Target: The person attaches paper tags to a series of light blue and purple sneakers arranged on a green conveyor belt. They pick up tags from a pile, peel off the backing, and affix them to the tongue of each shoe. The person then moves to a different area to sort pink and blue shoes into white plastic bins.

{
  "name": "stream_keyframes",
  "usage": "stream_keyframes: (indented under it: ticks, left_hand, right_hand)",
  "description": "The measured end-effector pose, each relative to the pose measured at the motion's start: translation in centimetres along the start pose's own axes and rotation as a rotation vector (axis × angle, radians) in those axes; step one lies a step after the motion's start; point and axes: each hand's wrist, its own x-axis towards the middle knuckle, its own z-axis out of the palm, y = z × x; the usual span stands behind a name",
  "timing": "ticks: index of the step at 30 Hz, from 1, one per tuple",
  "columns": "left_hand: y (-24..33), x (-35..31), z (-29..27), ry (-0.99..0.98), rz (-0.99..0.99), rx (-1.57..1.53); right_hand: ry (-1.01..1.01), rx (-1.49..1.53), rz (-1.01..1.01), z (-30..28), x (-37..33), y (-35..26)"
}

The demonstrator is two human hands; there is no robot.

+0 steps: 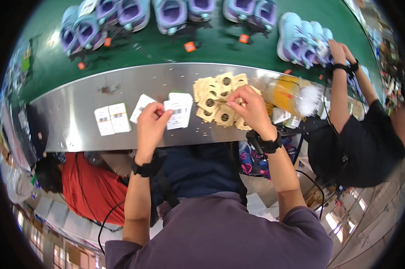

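Note:
My left hand (153,123) is closed, thumb and forefinger drawn together at the left edge of a stack of white labels with barcodes (180,112). Whatever may be between those fingers is too small to make out. A slanted white label (142,106) lies just beyond that hand. Over a loose pile of tan cards with dark round marks (225,117), my right hand (252,107) is curled in a pinch. I cannot tell whether it has a card in it. Farther left, two white label stacks (110,119) sit side by side on the metal worktop (77,130).
Light-blue and purple shoes (170,15) with orange tags stand along the green surface (144,49) beyond the worktop. At right lie a yellow cylindrical container (284,92) and a white fluffy item (309,101). A co-worker's hands (339,51) touch shoes; a person in red (92,188) is at left.

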Motion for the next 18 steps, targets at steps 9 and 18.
stream_keyframes:
  ticks: [9,18]
  left_hand:
    - [4.7,-1.1,-0.9,-0.199,-0.151,-0.425]
    - [11.0,0.4,9.7,-0.602,-0.245,-0.779]
  right_hand:
    - [0.201,-0.174,-0.566,-2.7,-4.5,-1.3]
    - [0.484,-0.398,-0.461,-8.2,-3.5,-0.3]
